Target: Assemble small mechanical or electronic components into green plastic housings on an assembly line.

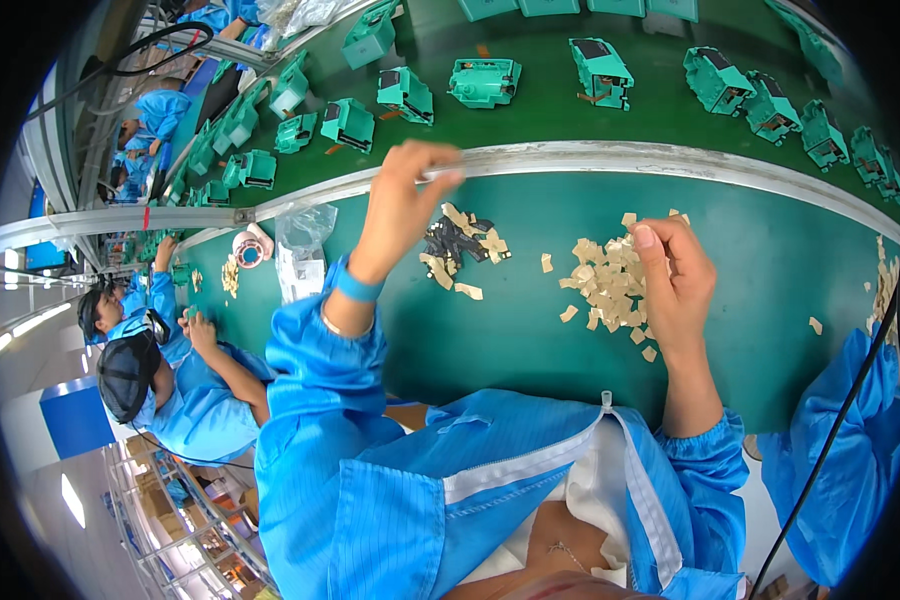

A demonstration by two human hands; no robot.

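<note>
My left hand (406, 200), with a blue wristband (356, 284), is raised near the metal rail. Its fingertips are smeared by motion, so what they hold, if anything, cannot be made out. Below and right of it lies a small heap of black pieces (455, 240) mixed with beige scraps. My right hand (678, 285) is closed, thumb and forefinger pressed together, at the right edge of a pile of small flat beige pieces (605, 283). Whatever sits in that pinch is hidden or too small to name.
Beyond the metal rail (590, 158), several green plastic housings (484, 82) stand on a green belt (530, 120). A clear plastic bag (303, 245) and a pink-and-white tape roll (252, 246) lie left. Co-workers in blue (195, 405) sit left; a blue sleeve (840, 450) shows right.
</note>
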